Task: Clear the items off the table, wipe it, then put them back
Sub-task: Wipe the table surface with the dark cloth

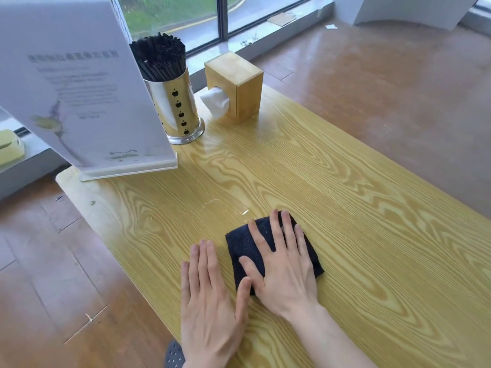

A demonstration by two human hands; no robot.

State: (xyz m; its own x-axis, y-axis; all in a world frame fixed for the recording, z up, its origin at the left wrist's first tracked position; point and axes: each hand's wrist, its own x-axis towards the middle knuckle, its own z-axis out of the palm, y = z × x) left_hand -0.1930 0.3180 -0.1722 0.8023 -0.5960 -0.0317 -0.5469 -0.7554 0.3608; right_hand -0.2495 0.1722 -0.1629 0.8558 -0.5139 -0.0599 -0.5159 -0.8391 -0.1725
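Yellow wood-grain table (332, 181), pretty glossy, and the person is leaning over the near end of it with both hands down flat. Right hand (284, 264) is spread open on top of a folded dark navy cloth (244, 248), fingers splayed, palm pressing it to the tabletop, not pinching or clutching it. Left hand (210, 304) sits just beside the cloth, also flat and open on bare wood, holding nothing, its thumb touching the cloth's near edge.

Stuff is sitting at the far left end: an acrylic sign stand (79, 88) with a printed sheet (text too blurry to read), right behind it a shiny metal holder (178, 112) with little apple cutouts, packed with black chopsticks (159, 57), and next to that a wooden tissue box (239, 86) with a white tissue (216, 100) poking out the side.

Small wet-looking streak (239, 211) on the wood just past the cloth. Brown floorboards (53, 261) all around, window (186, 14) behind.
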